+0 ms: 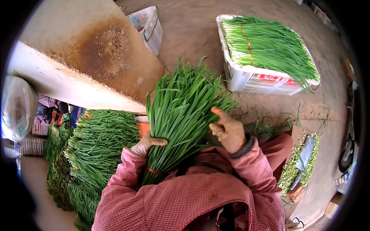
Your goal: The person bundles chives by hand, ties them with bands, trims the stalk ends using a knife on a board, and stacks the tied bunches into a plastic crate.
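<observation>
My left hand (145,145), in a thin pale glove, is wrapped round a large bunch of garlic chives (183,104) at my lap. A red band (153,170) circles the bunch near its lower end, and the leaf tips fan out away from me. To the right of the leaves is my right hand (230,134), raised and gloved, with an orange cover on one fingertip. That finger points out while the others are partly bent, and nothing shows between them.
Banded chive bunches (100,148) are stacked at my left. A white crate (266,79) full of chives stands at the front right. On a board (320,154) at my right, a knife (304,154) lies over chopped stem ends. A stained slab (104,50) juts in at the left.
</observation>
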